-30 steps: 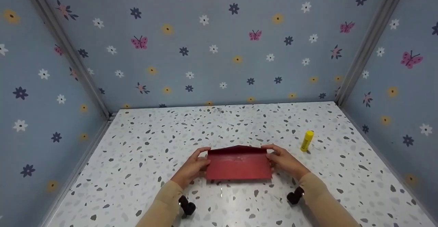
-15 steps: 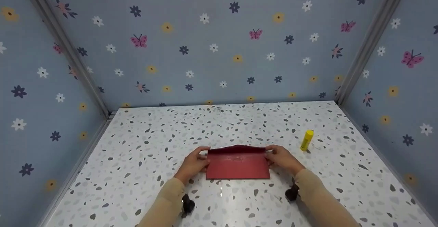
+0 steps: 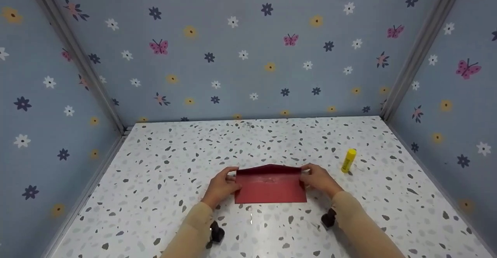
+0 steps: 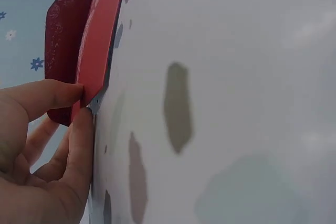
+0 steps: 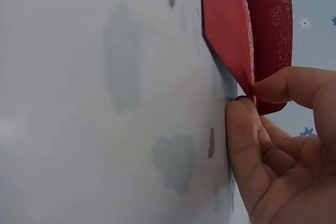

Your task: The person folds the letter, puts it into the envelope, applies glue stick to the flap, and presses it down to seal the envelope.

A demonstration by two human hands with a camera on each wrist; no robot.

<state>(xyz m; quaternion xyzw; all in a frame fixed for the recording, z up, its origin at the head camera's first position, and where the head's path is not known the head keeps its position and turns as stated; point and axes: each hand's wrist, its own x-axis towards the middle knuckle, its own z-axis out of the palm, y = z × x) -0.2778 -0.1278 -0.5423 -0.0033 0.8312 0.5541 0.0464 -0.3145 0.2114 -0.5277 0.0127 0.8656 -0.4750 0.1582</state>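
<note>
Red envelope, one, two gripping hands

In the head view, a tan left sleeve shows at seven o'clock and a matching right sleeve at five. Small, round-ended black wrist units sit by the cuffs, the left unit toward five o'clock, the right unit toward seven.
</note>
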